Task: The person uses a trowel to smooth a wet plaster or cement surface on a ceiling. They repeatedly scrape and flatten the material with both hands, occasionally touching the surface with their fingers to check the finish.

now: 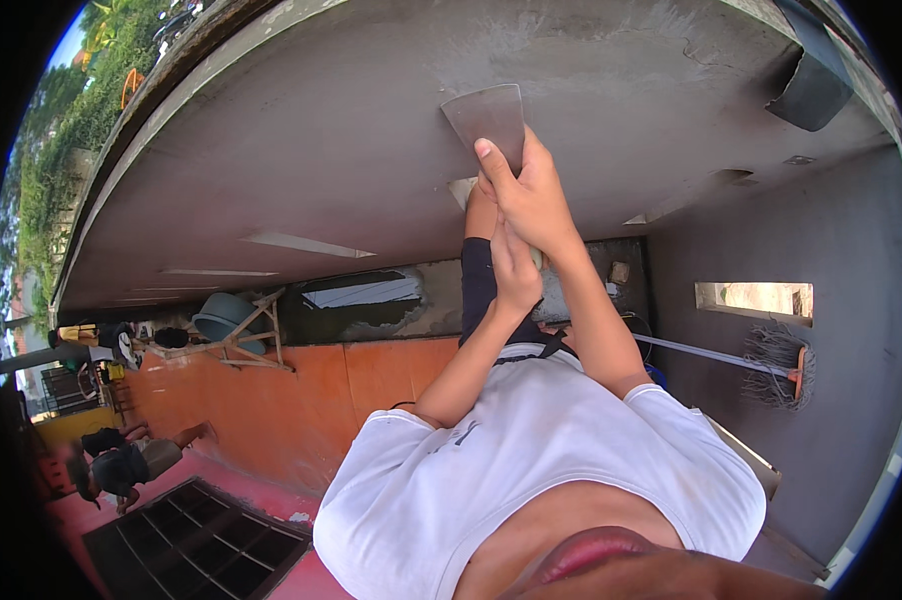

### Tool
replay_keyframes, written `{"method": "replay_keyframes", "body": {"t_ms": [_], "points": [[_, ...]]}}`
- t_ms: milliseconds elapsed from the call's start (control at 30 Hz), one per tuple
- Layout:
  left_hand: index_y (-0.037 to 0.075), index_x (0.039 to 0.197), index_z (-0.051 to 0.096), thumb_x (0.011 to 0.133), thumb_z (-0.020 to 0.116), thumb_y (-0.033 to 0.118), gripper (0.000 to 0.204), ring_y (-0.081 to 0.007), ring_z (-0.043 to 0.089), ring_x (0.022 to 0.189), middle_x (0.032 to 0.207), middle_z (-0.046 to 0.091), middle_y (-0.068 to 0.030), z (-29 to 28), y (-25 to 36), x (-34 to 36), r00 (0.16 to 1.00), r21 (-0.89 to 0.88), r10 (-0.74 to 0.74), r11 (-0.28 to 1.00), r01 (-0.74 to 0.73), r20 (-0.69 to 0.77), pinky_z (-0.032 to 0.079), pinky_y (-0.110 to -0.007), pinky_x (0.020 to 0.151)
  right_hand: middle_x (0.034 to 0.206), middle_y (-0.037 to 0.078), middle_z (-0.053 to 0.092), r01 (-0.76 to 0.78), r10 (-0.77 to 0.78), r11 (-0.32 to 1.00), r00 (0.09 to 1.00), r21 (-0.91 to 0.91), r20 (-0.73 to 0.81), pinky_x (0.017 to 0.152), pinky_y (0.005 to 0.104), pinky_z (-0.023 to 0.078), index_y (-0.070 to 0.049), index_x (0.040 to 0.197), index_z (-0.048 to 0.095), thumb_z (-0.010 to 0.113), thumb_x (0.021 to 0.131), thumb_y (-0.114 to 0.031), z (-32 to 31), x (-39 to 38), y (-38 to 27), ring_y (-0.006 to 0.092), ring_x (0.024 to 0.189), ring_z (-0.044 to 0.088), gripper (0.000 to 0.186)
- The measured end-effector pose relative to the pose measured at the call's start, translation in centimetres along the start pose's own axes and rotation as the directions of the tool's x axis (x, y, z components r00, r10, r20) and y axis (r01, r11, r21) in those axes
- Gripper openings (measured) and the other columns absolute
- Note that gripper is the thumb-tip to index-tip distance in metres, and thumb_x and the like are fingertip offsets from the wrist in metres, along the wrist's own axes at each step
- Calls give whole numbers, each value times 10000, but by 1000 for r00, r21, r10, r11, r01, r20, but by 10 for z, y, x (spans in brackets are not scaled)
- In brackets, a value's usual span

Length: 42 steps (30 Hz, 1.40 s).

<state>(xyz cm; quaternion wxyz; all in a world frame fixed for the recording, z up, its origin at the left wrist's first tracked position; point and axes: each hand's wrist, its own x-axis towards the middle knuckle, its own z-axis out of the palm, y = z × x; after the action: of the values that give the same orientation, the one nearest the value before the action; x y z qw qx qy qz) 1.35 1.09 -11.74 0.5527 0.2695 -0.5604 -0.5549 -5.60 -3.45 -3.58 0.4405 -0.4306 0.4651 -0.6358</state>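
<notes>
White shirt (561,440) spreads below the fingers, nearest the camera. Above it, the right hand (533,200) grips a scraper (489,115), its thumb laid on the metal face, its other fingers closed around behind and partly hidden. The scraper's blade juts beyond these fingers, in front of a grey wall (321,150); whether they touch, I cannot tell. Just below, the left hand (517,275) reaches up against the right, fingers together; whether it grips the handle too is hidden. Right of the fingers and lower, a mop (779,368) slants; well to their left stands a blue tub (221,318).
</notes>
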Motion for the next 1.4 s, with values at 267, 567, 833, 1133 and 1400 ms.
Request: {"method": "replay_keyframes", "body": {"t_ms": [267,567,833,1133,1400], "points": [[-7,1127,513,1099,258,424,502,-63,454,556,668,498,2,1,1,-10,995,-64,-64,996,60,-71,338,-219,498,618,30,570,8,-9,995,1000,-99,-11,540,314,427,12,1099,588,558,1006,-247,-1,-8,-1,120,541,512,276],[0,1056,563,1092,262,450,543,-83,372,475,580,455,-21,-86,9,-90,927,34,-105,992,126,-359,286,-228,435,1077,97,701,137,-101,985,950,-105,295,879,337,503,-11,1139,641,432,1064,-336,-30,-1,25,212,1051,662,393],[36,1056,546,1084,276,492,531,-76,345,465,603,442,-10,-151,32,-128,793,129,-40,981,148,-608,279,-219,410,948,91,738,588,-597,799,751,125,281,818,330,541,-3,1117,698,475,951,-87,73,35,-77,213,901,707,291],[14,1050,562,1089,289,437,504,-80,383,488,603,473,-24,-138,54,-99,929,213,-29,970,115,-368,301,-233,437,1045,101,726,349,-5,832,781,-431,624,870,318,538,-1,1197,662,517,985,-153,18,50,-26,196,971,701,299],[0,1205,573,1072,405,339,401,-87,469,557,724,533,-24,-130,52,-77,986,250,-131,956,154,-107,372,-228,498,1093,132,696,751,-721,586,655,305,-227,898,355,532,5,1188,602,481,993,-80,-38,-8,-71,239,1094,659,245]]}}
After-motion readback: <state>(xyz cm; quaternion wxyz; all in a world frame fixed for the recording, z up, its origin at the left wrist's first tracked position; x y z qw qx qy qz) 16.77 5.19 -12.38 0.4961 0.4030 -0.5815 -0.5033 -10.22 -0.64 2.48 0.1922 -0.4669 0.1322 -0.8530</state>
